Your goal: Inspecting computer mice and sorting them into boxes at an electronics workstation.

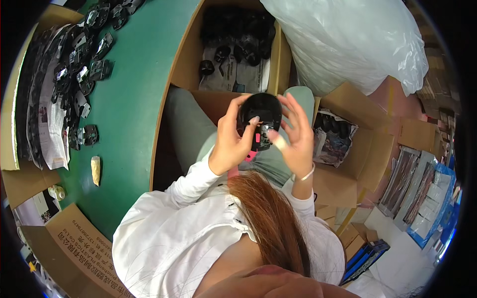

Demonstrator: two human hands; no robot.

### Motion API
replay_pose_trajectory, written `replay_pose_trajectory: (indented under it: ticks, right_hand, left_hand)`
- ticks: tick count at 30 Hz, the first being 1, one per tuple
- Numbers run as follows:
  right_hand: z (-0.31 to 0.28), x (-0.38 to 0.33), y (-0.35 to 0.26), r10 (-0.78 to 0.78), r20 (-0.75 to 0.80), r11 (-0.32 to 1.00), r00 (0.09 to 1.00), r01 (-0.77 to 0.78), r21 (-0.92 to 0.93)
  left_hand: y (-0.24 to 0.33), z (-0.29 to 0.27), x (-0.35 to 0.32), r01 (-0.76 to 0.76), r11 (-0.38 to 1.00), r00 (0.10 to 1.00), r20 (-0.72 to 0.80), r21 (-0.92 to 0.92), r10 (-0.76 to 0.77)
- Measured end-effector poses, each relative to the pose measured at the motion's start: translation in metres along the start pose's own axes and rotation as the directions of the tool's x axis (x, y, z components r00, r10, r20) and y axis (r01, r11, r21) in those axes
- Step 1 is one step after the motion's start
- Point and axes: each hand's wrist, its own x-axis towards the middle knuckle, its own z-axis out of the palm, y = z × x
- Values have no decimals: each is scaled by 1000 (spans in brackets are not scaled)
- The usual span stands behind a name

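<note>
A black rounded plastic shell, shaped like a computer mouse housing, is held up over my lap. My left hand grips its left side, with the thumb laid across the inner face. A small pink-red piece and some shiny clear parts show at the shell's lower end; their kind is too small to tell. My right hand is at the shell's right edge, its fingers stretched and apart. The right thumb is blurred by motion close to the shell's lower right.
On the green table at left lie many black plastic parts and a small tan roll. Ahead stands a carton of black parts; another open carton is at right. A big white plastic bag bulges at far right.
</note>
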Motion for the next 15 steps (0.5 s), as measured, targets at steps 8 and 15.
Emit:
replay_pose_trajectory:
  ticks: [8, 15]
  right_hand:
    - [11, 8, -2, 243, -104, 969, 964, -236, 72]
    - [12, 9, 3, 164, -171, 967, 971, -193, -167]
  left_hand:
    - [-1, 7, 3, -399, 898, 917, 78, 187, 391]
    - [-5, 4, 1, -426, 880, 904, 130, 210, 407]
